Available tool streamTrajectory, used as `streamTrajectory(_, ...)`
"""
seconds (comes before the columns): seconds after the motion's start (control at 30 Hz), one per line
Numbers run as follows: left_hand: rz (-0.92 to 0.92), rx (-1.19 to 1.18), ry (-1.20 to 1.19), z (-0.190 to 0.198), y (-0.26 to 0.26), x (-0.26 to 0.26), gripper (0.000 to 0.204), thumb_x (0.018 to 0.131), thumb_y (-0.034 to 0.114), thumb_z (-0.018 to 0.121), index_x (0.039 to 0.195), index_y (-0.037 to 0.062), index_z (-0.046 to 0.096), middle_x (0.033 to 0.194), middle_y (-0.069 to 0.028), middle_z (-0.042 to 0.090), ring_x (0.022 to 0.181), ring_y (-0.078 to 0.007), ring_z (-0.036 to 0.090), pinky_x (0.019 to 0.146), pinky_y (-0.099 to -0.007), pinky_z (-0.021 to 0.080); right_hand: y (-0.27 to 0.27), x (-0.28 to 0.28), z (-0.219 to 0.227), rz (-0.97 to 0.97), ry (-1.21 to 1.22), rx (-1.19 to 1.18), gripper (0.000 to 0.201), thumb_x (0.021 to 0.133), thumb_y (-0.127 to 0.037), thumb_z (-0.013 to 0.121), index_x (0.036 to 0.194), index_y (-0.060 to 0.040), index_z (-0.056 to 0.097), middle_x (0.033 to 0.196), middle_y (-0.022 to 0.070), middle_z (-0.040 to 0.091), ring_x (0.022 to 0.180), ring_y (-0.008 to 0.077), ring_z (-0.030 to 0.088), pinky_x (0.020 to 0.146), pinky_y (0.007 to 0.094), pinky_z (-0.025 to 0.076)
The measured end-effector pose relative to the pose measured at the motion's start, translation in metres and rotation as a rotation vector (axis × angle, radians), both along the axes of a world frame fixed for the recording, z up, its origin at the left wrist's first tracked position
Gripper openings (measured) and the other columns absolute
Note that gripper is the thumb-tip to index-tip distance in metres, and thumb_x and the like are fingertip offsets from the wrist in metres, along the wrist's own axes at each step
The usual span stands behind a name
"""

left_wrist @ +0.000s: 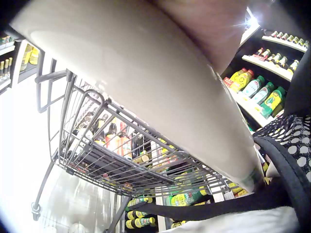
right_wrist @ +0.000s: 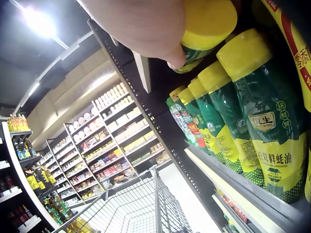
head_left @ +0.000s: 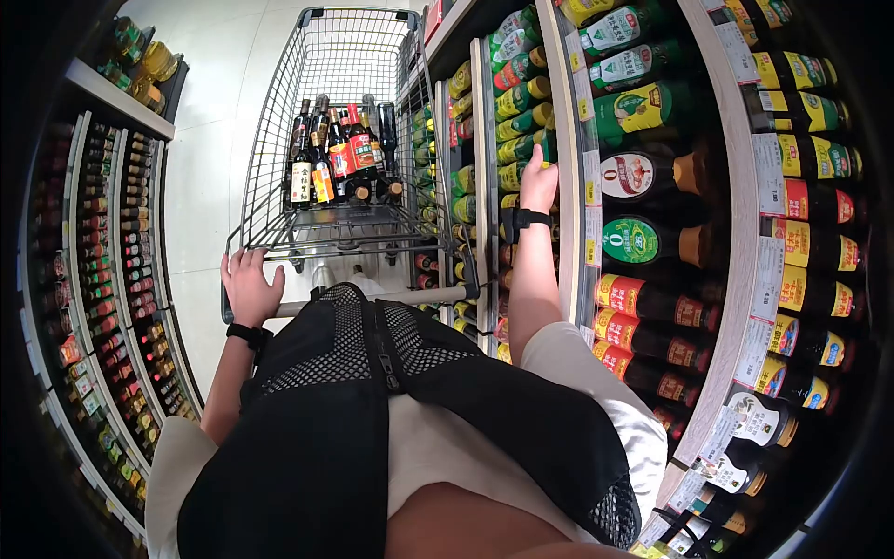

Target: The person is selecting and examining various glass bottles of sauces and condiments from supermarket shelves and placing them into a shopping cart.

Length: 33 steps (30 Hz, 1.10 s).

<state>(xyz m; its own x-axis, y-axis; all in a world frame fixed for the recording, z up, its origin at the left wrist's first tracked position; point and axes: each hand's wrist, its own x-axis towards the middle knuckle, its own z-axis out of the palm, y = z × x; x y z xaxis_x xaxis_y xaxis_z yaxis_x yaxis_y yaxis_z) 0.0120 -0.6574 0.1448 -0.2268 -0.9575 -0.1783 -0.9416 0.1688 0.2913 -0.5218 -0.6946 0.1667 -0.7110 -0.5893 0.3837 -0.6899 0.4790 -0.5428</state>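
Supermarket aisle. Right hand (head_left: 538,184) up at the shelf (head_left: 569,186), fingers curled over the yellow cap of a green bottle (right_wrist: 206,29) standing in its row. Left hand (head_left: 250,287) grips the cart handle (head_left: 372,300); dark bottles (head_left: 337,158) ride in the shopping cart (head_left: 279,121). Risk, I'd judge: dragging the bottle out could topple its close-packed neighbours.
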Motion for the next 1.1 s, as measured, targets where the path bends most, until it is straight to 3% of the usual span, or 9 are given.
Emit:
streamTrajectory(0.17,0.003,-0.002,-0.003,0.002,-0.001,-0.001,0.042,0.086,0.030,0.069,0.119,0.0057,0.066,0.119,-0.0116,0.068,0.131,-0.0345,0.050,0.121,-0.0541,0.020,-0.008,-0.015,-0.019,-0.032,0.117,-0.037,0.063,0.098,-0.040,0.067,0.132,0.0121,0.055,0.130,0.0353,0.060,0.121,0.0455,0.058,0.102,0.0461,0.047)
streamTrajectory(0.27,0.004,-0.006,0.000,0.001,-0.002,0.000,0.041,0.085,0.030,0.069,0.118,0.0056,0.067,0.119,-0.0116,0.068,0.131,-0.0344,0.051,0.121,-0.0540,0.020,-0.012,-0.040,-0.033,-0.116,-0.019,0.137,0.055,0.097,-0.040,0.067,0.124,0.0075,0.065,0.121,0.0321,0.066,0.111,0.0447,0.064,0.095,0.0475,0.051)
streamTrajectory(0.37,0.009,-0.003,0.004,0.001,-0.002,0.000,0.041,0.085,0.030,0.069,0.118,0.0054,0.067,0.119,-0.0117,0.068,0.131,-0.0340,0.051,0.121,-0.0539,0.020,-0.013,-0.034,-0.014,-0.194,0.356,0.157,0.046,0.094,-0.041,0.068,0.120,-0.0028,0.071,0.114,0.0234,0.072,0.102,0.0436,0.068,0.086,0.0489,0.055)
streamTrajectory(0.63,0.016,-0.005,0.003,0.000,-0.002,0.000,0.040,0.085,0.031,0.069,0.116,0.0062,0.067,0.119,-0.0107,0.069,0.131,-0.0332,0.051,0.121,-0.0531,0.020,-0.017,-0.040,-0.018,-0.193,0.460,0.179,0.043,0.092,-0.038,0.074,0.113,-0.0005,0.072,0.104,0.0238,0.073,0.092,0.0420,0.070,0.077,0.0487,0.056)
streamTrajectory(0.77,0.017,-0.012,0.012,-0.002,-0.001,0.001,0.041,0.085,0.031,0.069,0.117,0.0066,0.068,0.119,-0.0105,0.069,0.131,-0.0329,0.051,0.121,-0.0527,0.020,-0.018,-0.045,-0.016,-0.187,0.428,0.305,0.046,0.093,-0.040,0.070,0.118,-0.0009,0.070,0.109,0.0249,0.072,0.096,0.0416,0.070,0.080,0.0509,0.056)
streamTrajectory(0.87,0.019,-0.021,0.014,-0.001,-0.001,0.001,0.041,0.085,0.031,0.069,0.118,0.0067,0.068,0.120,-0.0106,0.069,0.131,-0.0324,0.050,0.121,-0.0524,0.020,-0.021,-0.068,-0.030,-0.167,0.311,0.359,0.030,0.095,-0.028,0.064,0.114,-0.0056,0.073,0.103,0.0232,0.073,0.089,0.0399,0.071,0.075,0.0501,0.057)
streamTrajectory(0.93,0.021,-0.019,0.011,-0.001,-0.001,0.001,0.042,0.085,0.031,0.069,0.119,0.0068,0.067,0.120,-0.0107,0.069,0.131,-0.0322,0.050,0.121,-0.0522,0.020,-0.022,-0.103,-0.066,-0.161,0.460,0.284,0.026,0.096,-0.025,0.061,0.109,-0.0071,0.075,0.098,0.0220,0.074,0.085,0.0403,0.072,0.071,0.0496,0.058)
streamTrajectory(1.07,0.020,-0.011,0.006,-0.002,-0.001,0.002,0.042,0.085,0.032,0.069,0.119,0.0068,0.068,0.121,-0.0109,0.069,0.131,-0.0323,0.050,0.121,-0.0520,0.020,-0.026,-0.102,-0.064,-0.159,0.548,0.125,0.027,0.098,-0.025,0.057,0.101,-0.0047,0.075,0.094,0.0227,0.073,0.083,0.0417,0.071,0.070,0.0489,0.058)
streamTrajectory(1.1,0.021,-0.010,0.005,-0.002,-0.001,0.002,0.042,0.085,0.032,0.069,0.119,0.0068,0.068,0.121,-0.0110,0.069,0.131,-0.0323,0.050,0.121,-0.0520,0.020,-0.027,-0.087,-0.045,-0.180,0.384,0.278,0.029,0.099,-0.022,0.055,0.114,-0.0039,0.071,0.110,0.0237,0.070,0.098,0.0416,0.068,0.081,0.0462,0.057)
